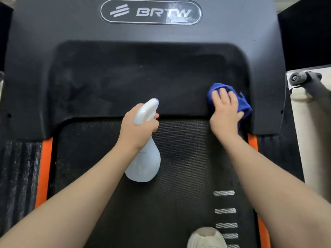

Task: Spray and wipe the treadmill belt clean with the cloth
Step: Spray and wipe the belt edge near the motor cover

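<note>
Left hand [138, 126] gripping spray bottle [144, 158], upright, nozzle forward; right hand [226, 113] flat on blue cloth [242, 102].

Pale shoe [206, 238] at the bottom edge; grey castor wheel [295, 78] far right.

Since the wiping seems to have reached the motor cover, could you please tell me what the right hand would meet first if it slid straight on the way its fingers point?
The right hand, pressing the blue cloth, would likely cross more matte black motor cover; nothing else shows there.
</note>
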The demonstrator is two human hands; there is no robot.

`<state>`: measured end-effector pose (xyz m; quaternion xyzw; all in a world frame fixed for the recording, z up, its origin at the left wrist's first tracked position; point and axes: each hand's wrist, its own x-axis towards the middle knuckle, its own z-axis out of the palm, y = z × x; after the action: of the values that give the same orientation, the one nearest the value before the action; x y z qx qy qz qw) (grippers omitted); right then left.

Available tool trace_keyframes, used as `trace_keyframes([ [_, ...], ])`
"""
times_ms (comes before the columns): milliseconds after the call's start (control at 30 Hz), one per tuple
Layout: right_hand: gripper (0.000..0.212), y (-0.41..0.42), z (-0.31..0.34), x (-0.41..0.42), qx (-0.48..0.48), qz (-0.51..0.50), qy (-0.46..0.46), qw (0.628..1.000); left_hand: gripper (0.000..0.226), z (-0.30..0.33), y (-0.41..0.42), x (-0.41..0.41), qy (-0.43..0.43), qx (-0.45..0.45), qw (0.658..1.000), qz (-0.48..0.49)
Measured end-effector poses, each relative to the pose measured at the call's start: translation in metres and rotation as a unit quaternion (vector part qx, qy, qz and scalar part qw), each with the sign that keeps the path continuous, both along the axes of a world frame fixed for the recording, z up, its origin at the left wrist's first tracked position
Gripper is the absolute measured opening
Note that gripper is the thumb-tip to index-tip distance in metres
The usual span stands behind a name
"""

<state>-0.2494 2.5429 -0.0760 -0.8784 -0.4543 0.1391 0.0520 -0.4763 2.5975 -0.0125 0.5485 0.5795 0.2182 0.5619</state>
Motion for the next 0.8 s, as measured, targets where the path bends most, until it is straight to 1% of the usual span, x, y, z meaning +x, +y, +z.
trace_keyframes([
  [33, 0.070, -0.001, 0.004, 0.008, -0.011, -0.053, 0.009, 0.998, 0.023, -0.001, -0.004, -0.001, -0.004, -0.005, 1.000, 0.001],
  [67, 0.071, -0.002, 0.008, 0.008, -0.009, -0.069, 0.012, 0.997, 0.021, -0.001, -0.009, -0.001, -0.006, -0.011, 1.000, 0.001],
  [100, 0.070, -0.004, 0.012, 0.000, -0.001, -0.051, 0.012, 0.999, 0.021, -0.001, -0.013, -0.001, -0.007, -0.019, 1.000, 0.000],
  [133, 0.068, -0.009, 0.013, -0.011, 0.014, -0.006, 0.011, 1.000, 0.023, -0.001, -0.017, 0.000, -0.008, -0.028, 1.000, 0.000],
  [167, 0.065, -0.019, 0.010, -0.027, 0.031, 0.061, 0.014, 0.998, 0.026, -0.001, -0.021, 0.001, -0.009, -0.038, 0.999, 0.001],
  [233, 0.060, -0.052, -0.002, -0.060, 0.061, 0.218, 0.013, 0.974, 0.034, -0.002, -0.030, 0.002, -0.008, -0.049, 0.999, 0.001],
  [267, 0.058, -0.071, -0.008, -0.074, 0.045, 0.275, 0.022, 0.960, 0.039, -0.002, -0.034, 0.002, -0.004, -0.054, 0.999, -0.002],
  [300, 0.056, -0.089, -0.013, -0.082, 0.019, 0.306, 0.027, 0.952, 0.042, -0.002, -0.039, 0.003, 0.000, -0.060, 0.998, -0.005],
  [333, 0.053, -0.099, -0.017, -0.081, 0.003, 0.314, 0.022, 0.949, 0.044, -0.003, -0.042, 0.003, 0.005, -0.063, 0.998, -0.008],
  [367, 0.049, -0.101, -0.018, -0.072, 0.007, 0.303, 0.013, 0.953, 0.045, -0.003, -0.045, 0.004, 0.010, -0.065, 0.998, -0.012],
  [400, 0.048, -0.100, -0.014, -0.060, 0.004, 0.270, 0.001, 0.963, 0.046, -0.004, -0.047, 0.005, 0.015, -0.065, 0.998, -0.015],
  [500, 0.057, -0.095, -0.008, -0.014, -0.060, 0.082, -0.010, 0.995, 0.045, -0.004, -0.053, 0.008, 0.029, -0.061, 0.997, -0.036],
  [567, 0.063, -0.090, -0.002, -0.011, -0.086, -0.020, -0.011, 0.996, 0.040, -0.004, -0.055, 0.010, 0.032, -0.060, 0.997, -0.046],
  [600, 0.062, -0.084, 0.003, -0.023, -0.082, -0.032, -0.018, 0.996, 0.039, -0.004, -0.055, 0.011, 0.034, -0.061, 0.996, -0.048],
  [633, 0.059, -0.079, 0.004, -0.038, -0.071, -0.008, -0.019, 0.997, 0.039, -0.005, -0.055, 0.013, 0.037, -0.062, 0.996, -0.049],
  [667, 0.056, -0.074, 0.004, -0.055, -0.066, 0.051, -0.016, 0.996, 0.041, -0.005, -0.055, 0.014, 0.039, -0.062, 0.996, -0.047],
  [733, 0.053, -0.073, -0.004, -0.078, -0.077, 0.207, 0.012, 0.975, 0.046, -0.006, -0.054, 0.016, 0.043, -0.061, 0.996, -0.041],
  [767, 0.052, -0.072, -0.003, -0.076, -0.069, 0.254, 0.017, 0.965, 0.048, -0.007, -0.053, 0.016, 0.044, -0.060, 0.996, -0.039],
  [800, 0.052, -0.071, -0.004, -0.066, -0.052, 0.261, 0.003, 0.964, 0.046, -0.007, -0.052, 0.014, 0.045, -0.060, 0.996, -0.042],
])
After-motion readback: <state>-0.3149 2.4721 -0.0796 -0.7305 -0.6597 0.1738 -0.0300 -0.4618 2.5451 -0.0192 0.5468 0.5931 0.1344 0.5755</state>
